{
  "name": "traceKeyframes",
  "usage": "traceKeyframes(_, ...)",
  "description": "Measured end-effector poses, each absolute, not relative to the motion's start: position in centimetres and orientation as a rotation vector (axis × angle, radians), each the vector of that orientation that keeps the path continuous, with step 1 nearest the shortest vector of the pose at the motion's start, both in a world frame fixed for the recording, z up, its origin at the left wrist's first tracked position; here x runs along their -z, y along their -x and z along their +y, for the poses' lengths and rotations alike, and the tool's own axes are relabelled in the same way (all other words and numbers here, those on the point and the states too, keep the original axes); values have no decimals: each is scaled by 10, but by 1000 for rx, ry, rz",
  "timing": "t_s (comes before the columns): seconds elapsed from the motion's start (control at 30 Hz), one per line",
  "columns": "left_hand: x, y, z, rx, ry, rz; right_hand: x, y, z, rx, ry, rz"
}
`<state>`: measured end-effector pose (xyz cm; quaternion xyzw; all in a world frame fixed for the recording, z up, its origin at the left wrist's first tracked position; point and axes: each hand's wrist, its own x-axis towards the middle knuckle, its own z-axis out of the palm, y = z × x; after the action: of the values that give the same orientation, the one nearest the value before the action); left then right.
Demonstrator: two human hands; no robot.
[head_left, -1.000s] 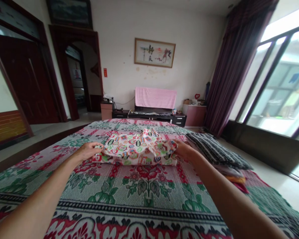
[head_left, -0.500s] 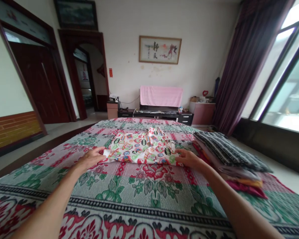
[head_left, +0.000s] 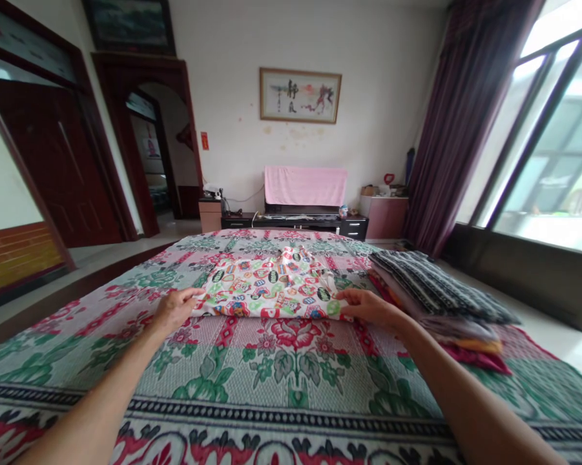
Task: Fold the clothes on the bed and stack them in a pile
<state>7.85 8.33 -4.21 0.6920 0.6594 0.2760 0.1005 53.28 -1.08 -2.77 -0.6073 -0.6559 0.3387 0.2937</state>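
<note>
A white garment with a colourful cartoon print (head_left: 271, 287) lies folded into a wide band on the flowered bedspread (head_left: 252, 361). My left hand (head_left: 175, 309) pinches its near left corner between thumb and fingers. At the opposite end, my right hand (head_left: 368, 306) grips the right edge, fingertips on the cloth. The near edge runs fairly straight between both hands, while the far side is rumpled with a raised peak. What kind of garment it is I cannot tell.
To the right stands a stack of folded clothes (head_left: 440, 290), a black-and-white striped piece on top. Beyond the bed are a low black cabinet (head_left: 353, 228) and a pink cloth (head_left: 305, 185) draped over a screen-like shape. A purple curtain (head_left: 458, 129) hangs by the window.
My view has turned slightly right. My left hand has closed on the garment's left corner, covering the white patch that showed there. My right hand stays at the right edge.
</note>
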Motion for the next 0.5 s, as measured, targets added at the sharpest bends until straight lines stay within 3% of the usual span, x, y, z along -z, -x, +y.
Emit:
traceKeyframes(0.23,40,-80,82,-742,-2127,1943,28,-537,-7,-913,1628,-1967)
traceKeyframes(0.5,26,-67,75,-525,-1880,1755,4,-540,-23,-1309,1773,-1977)
